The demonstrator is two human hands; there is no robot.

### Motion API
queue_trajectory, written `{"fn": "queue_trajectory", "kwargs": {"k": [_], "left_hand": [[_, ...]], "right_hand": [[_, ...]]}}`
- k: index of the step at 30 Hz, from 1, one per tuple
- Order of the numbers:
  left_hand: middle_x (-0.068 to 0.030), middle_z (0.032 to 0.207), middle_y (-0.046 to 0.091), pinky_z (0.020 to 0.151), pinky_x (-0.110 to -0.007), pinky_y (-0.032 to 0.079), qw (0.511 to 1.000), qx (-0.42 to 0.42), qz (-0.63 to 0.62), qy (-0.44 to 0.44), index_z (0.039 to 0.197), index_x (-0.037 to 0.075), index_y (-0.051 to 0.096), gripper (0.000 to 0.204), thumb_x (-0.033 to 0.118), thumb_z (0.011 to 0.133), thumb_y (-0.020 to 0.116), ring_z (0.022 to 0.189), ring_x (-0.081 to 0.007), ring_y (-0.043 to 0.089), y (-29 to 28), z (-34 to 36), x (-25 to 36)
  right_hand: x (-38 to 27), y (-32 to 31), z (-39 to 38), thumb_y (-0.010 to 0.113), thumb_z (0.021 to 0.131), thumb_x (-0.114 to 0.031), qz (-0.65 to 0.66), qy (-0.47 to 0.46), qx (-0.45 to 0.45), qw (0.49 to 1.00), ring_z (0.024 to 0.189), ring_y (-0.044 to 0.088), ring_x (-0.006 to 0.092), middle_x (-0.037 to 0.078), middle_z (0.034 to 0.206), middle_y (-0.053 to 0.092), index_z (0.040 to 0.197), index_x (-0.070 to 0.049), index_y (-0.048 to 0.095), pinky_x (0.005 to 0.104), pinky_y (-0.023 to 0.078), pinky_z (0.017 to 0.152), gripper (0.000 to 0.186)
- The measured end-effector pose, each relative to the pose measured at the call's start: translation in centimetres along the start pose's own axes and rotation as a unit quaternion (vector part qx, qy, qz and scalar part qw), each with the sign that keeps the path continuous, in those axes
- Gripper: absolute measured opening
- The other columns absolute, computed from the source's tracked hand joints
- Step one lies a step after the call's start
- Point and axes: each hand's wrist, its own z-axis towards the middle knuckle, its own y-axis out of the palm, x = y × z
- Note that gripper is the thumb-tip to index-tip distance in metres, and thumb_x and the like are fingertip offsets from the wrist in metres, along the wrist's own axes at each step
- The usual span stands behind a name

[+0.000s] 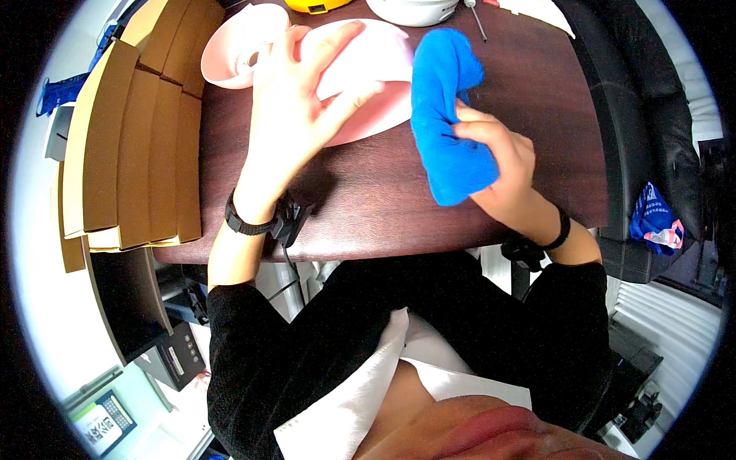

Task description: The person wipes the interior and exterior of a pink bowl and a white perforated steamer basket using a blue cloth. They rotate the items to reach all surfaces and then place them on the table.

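My left hand (291, 100) lies with spread fingers on a glossy, pale pink object (391, 111) with a wide rounded surface. Its kind is hard to tell, since the hand covers part of it. A pink bowl-shaped part (222, 57) with a small round opening shows at its left; whether the two are joined is hidden behind the fingers. To the right, my right hand (506, 153) is closed around a bunched blue cloth (448, 130). The cloth hangs over the dark tabletop, a little right of the pink object.
Cardboard boxes (130, 146) stand in a row along the left edge of the dark wooden table (368, 222). At the far side are a yellow item (318, 6), a white rounded appliance (414, 9) and a screwdriver (477, 19). A black padded seat (629, 153) borders the right.
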Motion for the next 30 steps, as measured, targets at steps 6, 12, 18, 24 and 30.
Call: {"fn": "queue_trajectory", "kwargs": {"k": [6, 12, 18, 24, 30], "left_hand": [[-0.0158, 0.119, 0.058, 0.096, -0.046, 0.037, 0.999, 0.031, -0.035, -0.013, 0.124, 0.015, 0.061, 0.056, 0.040, 0.075, 0.073, 0.108, -0.0346, 0.048, -0.4, -0.9, -0.3], [-0.0164, 0.116, 0.055, 0.098, -0.045, 0.036, 0.999, 0.039, -0.029, -0.026, 0.124, 0.015, 0.060, 0.057, 0.037, 0.074, 0.075, 0.110, -0.0331, 0.046, -0.4, -1.6, -0.3], [-0.0165, 0.113, 0.053, 0.097, -0.044, 0.037, 0.999, 0.029, -0.026, -0.020, 0.125, 0.015, 0.060, 0.058, 0.036, 0.074, 0.075, 0.110, -0.0321, 0.046, -0.4, -1.7, -0.4], [-0.0139, 0.114, 0.055, 0.097, -0.043, 0.037, 0.998, 0.031, -0.049, -0.040, 0.125, 0.015, 0.060, 0.057, 0.037, 0.075, 0.075, 0.108, -0.0315, 0.047, -0.5, -1.4, -0.3], [-0.0153, 0.114, 0.054, 0.096, -0.043, 0.038, 0.997, 0.038, -0.045, -0.049, 0.125, 0.016, 0.060, 0.056, 0.037, 0.076, 0.075, 0.109, -0.0317, 0.047, -0.2, -1.5, -0.3]], "right_hand": [[2.0, -4.3, -0.1, 0.061, 0.069, -0.008, 0.030, 0.235, 0.036, 0.971, 0.090, 0.068, 0.0280, 0.016, 0.097, 0.067, 0.113, -0.001, 0.058, 0.0342, 0.052, 0.082, 0.045], [-0.2, -2.9, 4.6, 0.066, 0.066, -0.004, 0.015, 0.007, 0.042, 0.999, 0.100, 0.065, 0.0305, 0.016, 0.109, 0.065, 0.113, -0.007, 0.059, 0.0369, 0.051, 0.087, 0.047], [0.7, 1.0, 3.7, 0.077, 0.064, -0.009, 0.029, -0.118, 0.000, 0.993, 0.108, 0.062, 0.0312, 0.016, 0.115, 0.063, 0.106, -0.006, 0.061, 0.0395, 0.051, 0.092, 0.045], [3.0, -0.8, 0.9, 0.072, 0.067, -0.009, 0.032, 0.016, -0.056, 0.998, 0.094, 0.067, 0.0322, 0.015, 0.105, 0.066, 0.107, -0.007, 0.059, 0.0385, 0.055, 0.080, 0.042], [3.9, -2.7, 1.6, 0.064, 0.070, -0.005, 0.074, 0.152, 0.043, 0.985, 0.090, 0.068, 0.0299, 0.018, 0.096, 0.066, 0.114, -0.004, 0.056, 0.0356, 0.053, 0.079, 0.045]]}}
